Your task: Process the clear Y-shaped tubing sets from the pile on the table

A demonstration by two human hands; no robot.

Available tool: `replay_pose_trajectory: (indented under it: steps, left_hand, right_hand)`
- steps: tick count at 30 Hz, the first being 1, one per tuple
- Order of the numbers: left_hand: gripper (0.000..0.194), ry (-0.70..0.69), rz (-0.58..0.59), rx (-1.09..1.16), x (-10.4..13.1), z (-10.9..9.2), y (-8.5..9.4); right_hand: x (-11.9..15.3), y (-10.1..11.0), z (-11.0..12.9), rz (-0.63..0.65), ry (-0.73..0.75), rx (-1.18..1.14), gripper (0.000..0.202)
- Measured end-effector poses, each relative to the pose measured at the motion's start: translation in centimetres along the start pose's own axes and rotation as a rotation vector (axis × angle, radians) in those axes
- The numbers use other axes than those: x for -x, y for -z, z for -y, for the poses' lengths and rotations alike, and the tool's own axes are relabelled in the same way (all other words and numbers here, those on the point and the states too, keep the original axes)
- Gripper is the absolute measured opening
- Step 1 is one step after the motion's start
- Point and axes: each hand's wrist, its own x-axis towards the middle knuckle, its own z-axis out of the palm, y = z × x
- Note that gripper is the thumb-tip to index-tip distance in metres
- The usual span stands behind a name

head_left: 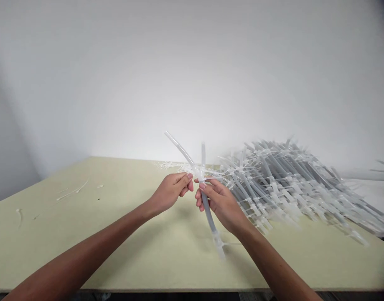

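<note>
A clear plastic tube assembly is held up over the table. Two tube arms branch from a Y-shaped joint at its top, and one longer tube runs down to a white fitting at the bottom. My right hand grips it just below the joint, thumb and fingers around the tube. From the lower fitting a thin strand, like a cable tie tail, sticks out to the right. My left hand is closed in a pinch just left of the joint; what its fingertips hold, if anything, is too small to make out.
A large pile of similar tube assemblies covers the right of the pale yellow table. Thin white strips lie heaped at the back edge. Several loose strips are scattered at left. A white wall rises behind.
</note>
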Motion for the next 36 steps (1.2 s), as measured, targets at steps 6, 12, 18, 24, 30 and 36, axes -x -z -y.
replay_pose_trajectory:
  steps: [6, 12, 18, 24, 30, 36]
  left_hand:
    - [0.047, 0.041, -0.030, -0.008, 0.8, -0.9, 0.2]
    - [0.043, 0.071, -0.012, 0.005, 0.9, -0.9, 0.6]
    - [0.043, 0.193, -0.053, -0.010, 0.6, 3.3, 2.0]
    - [0.041, 0.268, -0.050, -0.189, 2.0, 7.7, 3.4]
    - [0.036, 0.233, -0.102, -0.481, 3.9, 11.6, 4.4]
    - [0.032, 0.264, -0.116, -0.524, 4.1, 14.0, 4.8]
  right_hand:
    - [-0.3, 0.1, -0.6, -0.152, 0.148, 0.329, 0.032]
    - [0.2, 0.4, 1.2, -0.127, 0.313, 0.639, 0.023]
    - [-1.5, 5.6, 4.0, -0.305, 0.388, 1.139, 0.018]
    - [-3.7, 11.9, 6.9, -0.456, 0.390, 1.408, 0.024]
    - [-5.0, 13.5, 7.4, -0.431, 0.413, 1.502, 0.023]
    - [-6.3, 10.4, 6.3, -0.357, 0.433, 1.543, 0.019]
